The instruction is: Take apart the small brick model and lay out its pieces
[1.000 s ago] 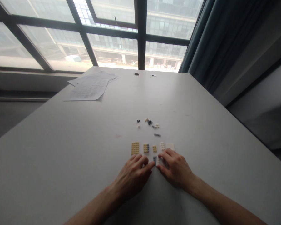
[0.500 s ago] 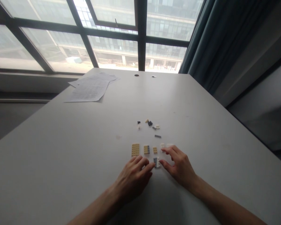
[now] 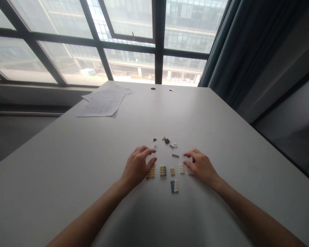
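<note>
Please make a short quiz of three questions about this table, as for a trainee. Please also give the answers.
1. True or false: the left hand and the right hand each have a gap between thumb and fingertips.

2. Fill in one word, as the person sees it: the papers lie on the far ____ part of the table.

3. Where does the blue-white pair lie?
A) on the papers
B) under the left hand
C) nearer to the person than the row of bricks

Key: 1 true; 2 left; 3 C
</note>
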Tool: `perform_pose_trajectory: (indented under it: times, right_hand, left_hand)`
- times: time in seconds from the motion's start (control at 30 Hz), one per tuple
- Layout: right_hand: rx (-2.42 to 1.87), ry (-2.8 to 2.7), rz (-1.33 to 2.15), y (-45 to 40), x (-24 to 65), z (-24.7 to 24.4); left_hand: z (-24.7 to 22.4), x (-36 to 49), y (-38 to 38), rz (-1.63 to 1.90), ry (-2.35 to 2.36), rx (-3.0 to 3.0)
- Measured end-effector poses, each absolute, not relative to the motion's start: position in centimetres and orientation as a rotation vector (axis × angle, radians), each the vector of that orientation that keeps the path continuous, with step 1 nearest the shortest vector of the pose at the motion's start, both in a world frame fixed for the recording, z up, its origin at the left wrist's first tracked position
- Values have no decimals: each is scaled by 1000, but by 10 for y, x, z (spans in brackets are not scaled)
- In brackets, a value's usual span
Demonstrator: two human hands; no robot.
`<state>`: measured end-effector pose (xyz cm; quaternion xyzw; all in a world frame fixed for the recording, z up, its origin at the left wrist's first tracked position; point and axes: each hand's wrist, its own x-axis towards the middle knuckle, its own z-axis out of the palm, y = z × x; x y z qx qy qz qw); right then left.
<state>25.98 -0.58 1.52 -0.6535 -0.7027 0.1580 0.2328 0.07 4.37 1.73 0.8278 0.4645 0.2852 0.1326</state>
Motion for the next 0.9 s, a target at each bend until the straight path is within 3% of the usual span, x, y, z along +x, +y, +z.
perform_pose_trajectory:
  times: [0.2, 0.9]
  right_hand:
    - [-1833, -2015, 438, 26, 244, 9]
    - [-1834, -2122, 319, 38, 230, 9]
  left_hand:
    - [7, 12, 95, 570, 1574, 2263]
    - [-4, 14, 105, 631, 1506, 2192]
